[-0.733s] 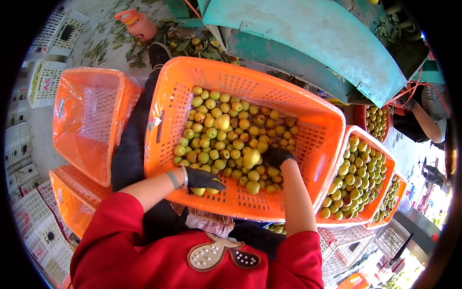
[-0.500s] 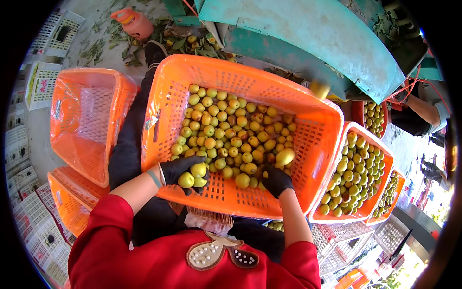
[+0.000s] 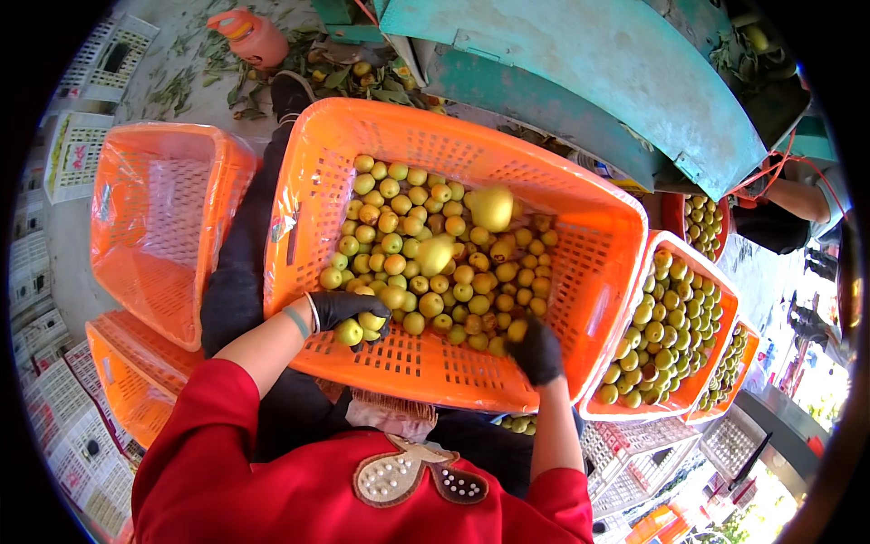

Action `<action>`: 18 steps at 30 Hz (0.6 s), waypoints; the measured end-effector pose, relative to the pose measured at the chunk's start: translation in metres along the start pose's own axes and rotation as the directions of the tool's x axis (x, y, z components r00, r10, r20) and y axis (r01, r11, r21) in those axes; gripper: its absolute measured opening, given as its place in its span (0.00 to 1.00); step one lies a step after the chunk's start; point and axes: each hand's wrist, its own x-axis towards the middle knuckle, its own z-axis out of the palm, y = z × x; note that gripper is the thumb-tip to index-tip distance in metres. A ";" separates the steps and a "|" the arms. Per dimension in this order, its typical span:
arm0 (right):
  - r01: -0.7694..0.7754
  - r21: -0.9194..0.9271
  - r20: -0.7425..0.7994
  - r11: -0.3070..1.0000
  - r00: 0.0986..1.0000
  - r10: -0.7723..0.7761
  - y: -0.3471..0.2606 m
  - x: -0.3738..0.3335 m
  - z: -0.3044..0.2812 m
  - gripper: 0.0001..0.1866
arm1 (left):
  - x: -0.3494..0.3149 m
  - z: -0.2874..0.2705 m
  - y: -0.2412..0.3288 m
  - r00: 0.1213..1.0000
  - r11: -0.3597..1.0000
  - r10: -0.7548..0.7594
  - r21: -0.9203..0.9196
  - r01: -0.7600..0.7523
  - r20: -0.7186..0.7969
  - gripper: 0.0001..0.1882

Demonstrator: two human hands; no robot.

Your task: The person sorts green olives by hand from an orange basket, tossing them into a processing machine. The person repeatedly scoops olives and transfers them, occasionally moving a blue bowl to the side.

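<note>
A large orange plastic crate [image 3: 435, 385], lined with clear film, stands before me with many small round yellow-green fruits [image 3: 394, 243] in it, some brown-spotted. My left hand [image 3: 349, 315], in a black glove, is closed round several fruits [image 3: 361, 328] at the crate's near left side. Blurred by motion, my right hand [image 3: 536, 352], also black-gloved, reaches over the near right of the pile. A fruit [image 3: 517, 330] shows at its fingertips; whether they grip it I cannot tell. Two larger-looking, blurred fruits [image 3: 492, 208] appear above the middle of the pile.
At left, a film-lined orange crate [image 3: 172, 227] stands near stacked orange crates [image 3: 136, 372]. Fruit-filled orange crates [image 3: 666, 335] stand at right. A green metal machine [image 3: 580, 72] rises behind. A pink bottle [image 3: 249, 41] and leaves lie far left. Another person's arm [image 3: 797, 199] shows at far right.
My right hand has drawn back slightly to the right and nearer me. The blurred fruit near the far right rim is gone from there; two blurred fruits now show over the pile's middle.
</note>
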 end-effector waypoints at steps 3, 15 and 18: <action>-0.044 0.200 -0.057 0.979 0.997 0.056 -0.027 0.073 -0.027 0.30 | 0.013 -0.005 -0.007 1.000 1.000 -0.011 -0.014 0.011 -0.005 0.20; 0.309 -0.118 0.736 0.944 0.666 -0.126 -0.050 0.059 -0.019 0.35 | -0.002 0.013 0.004 0.996 0.997 0.029 0.064 -0.034 0.081 0.21; 0.216 0.254 0.426 0.943 0.850 -0.309 -0.015 -0.013 -0.039 0.27 | 0.003 0.031 0.003 0.976 0.997 0.068 0.025 -0.074 0.207 0.22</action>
